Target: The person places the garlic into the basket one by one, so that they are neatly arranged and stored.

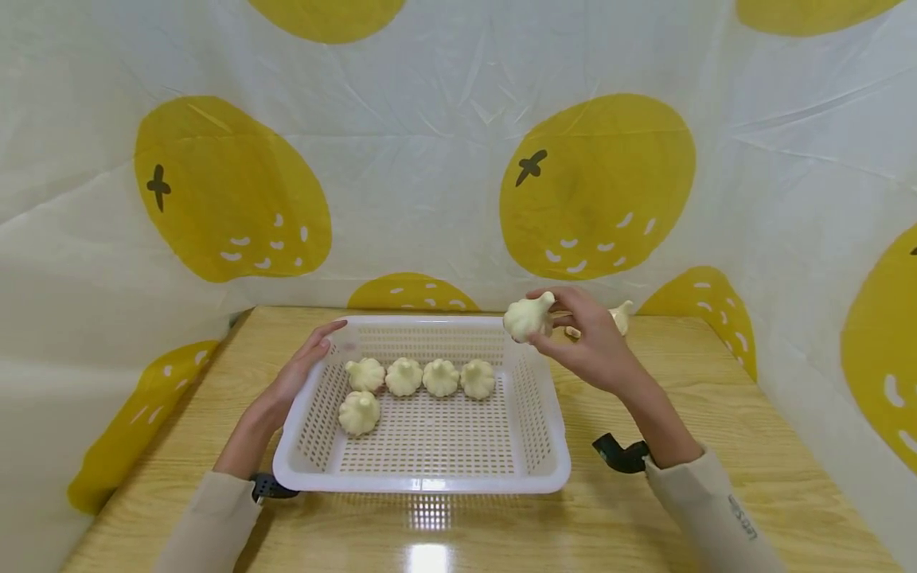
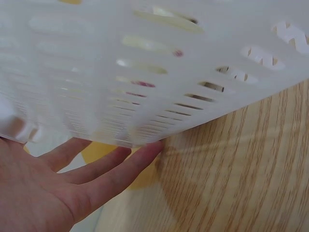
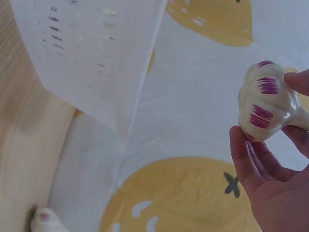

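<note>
Now right grip (image 1: 587, 338) pinching garlic bulb (image 1: 528, 317) above basket (image 1: 423, 477); left grip (image 1: 301, 374) relaxed

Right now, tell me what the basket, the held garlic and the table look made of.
Basket: white moulded plastic, judging by its slotted walls and smooth rim. Garlic in the right hand: probably a glossy plastic or ceramic model, cream with painted purple streaks and a shine. Table: wood-grain top, likely laminate, glossy enough to mirror the light.

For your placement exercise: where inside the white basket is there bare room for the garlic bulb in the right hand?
The basket floor is bare along the near wall and right of the lone front bulb. The back row of four bulbs is crowded.
</note>
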A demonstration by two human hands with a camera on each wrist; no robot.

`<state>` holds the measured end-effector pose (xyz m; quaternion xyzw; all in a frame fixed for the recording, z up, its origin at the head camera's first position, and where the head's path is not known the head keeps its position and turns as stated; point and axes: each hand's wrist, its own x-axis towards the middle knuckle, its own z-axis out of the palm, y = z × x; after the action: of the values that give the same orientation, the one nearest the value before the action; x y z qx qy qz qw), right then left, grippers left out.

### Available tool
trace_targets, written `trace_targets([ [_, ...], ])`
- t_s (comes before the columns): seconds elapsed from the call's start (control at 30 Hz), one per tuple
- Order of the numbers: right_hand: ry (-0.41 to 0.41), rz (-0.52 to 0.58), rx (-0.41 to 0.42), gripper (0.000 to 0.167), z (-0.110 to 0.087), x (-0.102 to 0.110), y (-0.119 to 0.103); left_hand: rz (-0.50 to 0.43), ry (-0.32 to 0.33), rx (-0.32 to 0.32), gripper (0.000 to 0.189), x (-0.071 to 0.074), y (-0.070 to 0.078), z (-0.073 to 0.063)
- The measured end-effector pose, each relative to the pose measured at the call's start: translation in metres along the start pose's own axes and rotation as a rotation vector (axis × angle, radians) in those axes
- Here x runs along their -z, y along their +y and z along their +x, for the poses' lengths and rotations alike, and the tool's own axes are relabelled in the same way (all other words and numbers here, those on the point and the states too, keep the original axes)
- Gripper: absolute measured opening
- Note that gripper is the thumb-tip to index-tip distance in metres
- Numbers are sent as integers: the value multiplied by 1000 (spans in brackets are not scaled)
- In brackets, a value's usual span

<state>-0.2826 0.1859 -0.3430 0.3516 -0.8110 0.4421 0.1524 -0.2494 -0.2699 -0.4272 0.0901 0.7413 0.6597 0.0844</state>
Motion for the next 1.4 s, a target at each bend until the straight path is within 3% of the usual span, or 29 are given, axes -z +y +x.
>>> trace_targets([
  [0.6,-255,-103,153,43,40,-41,-48,-22,-3,-6,53,2,-1,1],
  [0.97,-468,-74,147,42,52,-87,-50,-8,-2,-8,55,1,-1,0],
  [1.4,-684,-214,201,40,60,-131,-41,-42,-19,-6,55,2,-1,1],
])
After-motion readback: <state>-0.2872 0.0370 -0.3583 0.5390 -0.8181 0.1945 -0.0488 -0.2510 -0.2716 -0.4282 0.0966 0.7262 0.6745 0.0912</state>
